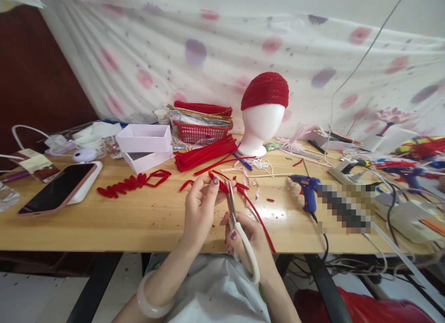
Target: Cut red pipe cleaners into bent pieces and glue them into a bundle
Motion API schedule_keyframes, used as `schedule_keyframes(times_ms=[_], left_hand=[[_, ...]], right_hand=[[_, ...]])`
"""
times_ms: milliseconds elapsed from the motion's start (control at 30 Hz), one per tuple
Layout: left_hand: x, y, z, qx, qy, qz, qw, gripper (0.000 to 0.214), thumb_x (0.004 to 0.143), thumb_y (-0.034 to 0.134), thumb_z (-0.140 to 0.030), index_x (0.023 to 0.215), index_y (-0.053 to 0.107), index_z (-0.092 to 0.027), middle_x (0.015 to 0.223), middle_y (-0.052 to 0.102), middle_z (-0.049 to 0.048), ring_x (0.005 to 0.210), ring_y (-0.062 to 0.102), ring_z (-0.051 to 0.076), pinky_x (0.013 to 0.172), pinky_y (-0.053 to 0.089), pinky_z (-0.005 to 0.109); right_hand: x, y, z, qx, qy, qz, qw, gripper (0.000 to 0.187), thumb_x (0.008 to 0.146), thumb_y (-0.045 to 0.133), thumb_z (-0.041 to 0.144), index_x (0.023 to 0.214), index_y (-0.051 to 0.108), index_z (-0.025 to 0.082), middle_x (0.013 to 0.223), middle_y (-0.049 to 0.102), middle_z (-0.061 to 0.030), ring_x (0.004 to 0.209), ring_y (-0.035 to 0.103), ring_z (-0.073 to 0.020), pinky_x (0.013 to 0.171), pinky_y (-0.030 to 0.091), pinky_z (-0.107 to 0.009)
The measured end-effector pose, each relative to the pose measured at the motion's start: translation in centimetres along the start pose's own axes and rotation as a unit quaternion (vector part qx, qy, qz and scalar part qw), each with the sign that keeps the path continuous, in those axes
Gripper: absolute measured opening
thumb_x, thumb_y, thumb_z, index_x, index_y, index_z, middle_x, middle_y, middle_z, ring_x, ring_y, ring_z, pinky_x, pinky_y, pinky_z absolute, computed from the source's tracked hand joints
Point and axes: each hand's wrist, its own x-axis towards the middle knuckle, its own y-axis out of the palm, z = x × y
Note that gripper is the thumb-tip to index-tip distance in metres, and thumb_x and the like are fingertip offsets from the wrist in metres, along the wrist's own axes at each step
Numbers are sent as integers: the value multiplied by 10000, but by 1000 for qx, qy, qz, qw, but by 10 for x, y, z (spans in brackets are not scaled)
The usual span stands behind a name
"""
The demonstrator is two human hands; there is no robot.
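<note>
desk (139, 235), left: phone (59, 188); cup (90, 144) behind it. one box (144, 140) atop another (148, 161), right of cup. looped pieces (121, 187) before boxes. basket (203, 132) right of boxes, strip bundle (208, 152) before it. head form (262, 123) right of basket, curtain (194, 82) behind. near edge: scissors (240, 232) in right hand (252, 230), glue gun (308, 191) farther right.

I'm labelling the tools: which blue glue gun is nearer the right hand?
The glue gun on the left in view; the other gun lies well to its right, farther from the right hand.
</note>
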Motion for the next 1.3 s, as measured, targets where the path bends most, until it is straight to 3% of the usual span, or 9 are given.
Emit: schedule_keyframes(times_ms=[267, 533, 667, 833, 1033, 1300], left_hand=[[-2, 2, 0, 5, -3, -10, 1000, 255, 900, 673, -449, 853, 577, -218, 889, 797, 51, 955, 771, 240, 872, 600, 362], [0, -1, 6, -12, 11, -10, 1000, 245, 900, 685, -431, 858, 588, -210, 850, 781, 30, 935, 766, 217, 837, 601, 320], [-2, 3, 6, -9, 22, -22, 999, 273, 887, 692, -453, 848, 600, -200, 859, 782, 48, 870, 773, 216, 812, 607, 326], [-4, 8, 3, -4, 11, -40, 999, 299, 858, 721, -464, 817, 602, -194, 862, 788, 63, 864, 775, 226, 829, 606, 345], [2, -1, 2, -42, -12, 1, 999, 256, 855, 740, -419, 816, 612, -201, 829, 787, 44, 874, 779, 234, 838, 609, 358], [6, -9, -7, 7, 4, 39, 999, 249, 865, 731, -415, 808, 637, -192, 829, 785, 53, 877, 778, 239, 837, 615, 356]], right_hand=[[1, 2, -4, 46, 39, -15, 998, 397, 753, 804, 528, 780, 612, 181, 487, 478, 64, 398, 407, -93, 401, 315, -210], [0, 0, -6, 8, -17, -12, 1000, 422, 817, 720, 590, 818, 598, 186, 560, 490, 47, 460, 438, -107, 433, 313, -219], [0, 1, -4, 13, -10, -15, 1000, 418, 811, 726, 586, 865, 628, 183, 566, 489, 51, 464, 435, -108, 436, 316, -218], [-1, 2, -5, 37, 18, -21, 999, 388, 763, 798, 523, 789, 610, 185, 516, 493, 59, 417, 426, -96, 406, 325, -205], [-1, 0, -9, 44, 3, -2, 999, 410, 805, 746, 570, 822, 608, 185, 544, 501, 51, 428, 438, -97, 415, 326, -205], [-2, -3, -4, 40, 8, 8, 999, 363, 788, 786, 506, 803, 638, 174, 564, 479, 55, 450, 434, -89, 428, 299, -200]])
